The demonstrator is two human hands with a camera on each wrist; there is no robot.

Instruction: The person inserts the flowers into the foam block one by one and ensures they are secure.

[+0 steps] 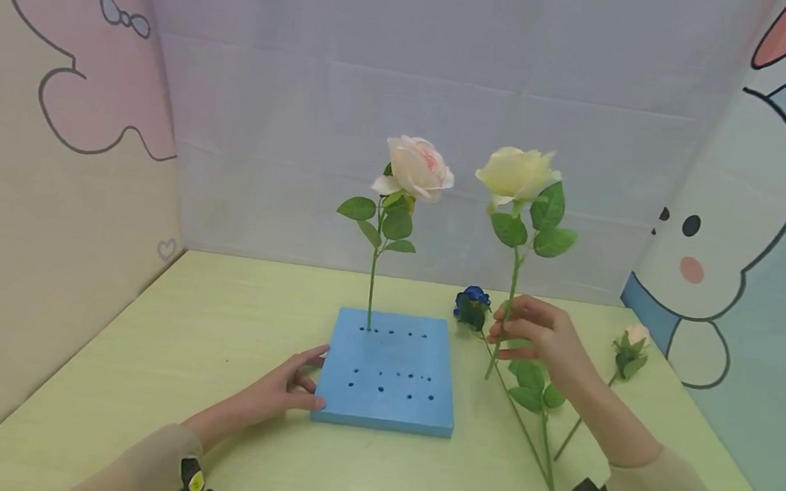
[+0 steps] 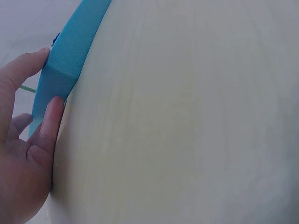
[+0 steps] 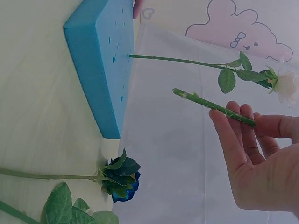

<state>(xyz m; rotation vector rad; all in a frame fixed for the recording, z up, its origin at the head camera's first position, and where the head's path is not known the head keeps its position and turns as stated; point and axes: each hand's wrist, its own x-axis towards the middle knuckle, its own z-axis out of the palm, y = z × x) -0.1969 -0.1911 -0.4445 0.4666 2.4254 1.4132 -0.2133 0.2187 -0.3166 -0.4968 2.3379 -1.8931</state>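
Note:
My right hand (image 1: pixel 542 336) pinches the green stem of a pale yellow rose (image 1: pixel 520 175) between thumb and fingertips. The rose is upright, its bloom high above the table, right of a blue foam block (image 1: pixel 390 354). In the right wrist view the cut end of that stem (image 3: pixel 196 98) points toward the block and is apart from it. My left hand (image 1: pixel 285 388) touches the block's left side, the thumb near its front corner. In the left wrist view its fingers (image 2: pixel 53 119) rest against the block's side. A pale pink rose (image 1: pixel 419 168) stands in a back-row hole.
Right of the block lie a blue rose (image 1: pixel 473 307), a small peach rose (image 1: pixel 631 352) and a leafy green stem (image 1: pixel 545 462) whose bloom is hidden behind my right hand. Several rows of holes dot the block. A pale curtain (image 1: pixel 268 149) hangs behind the table.

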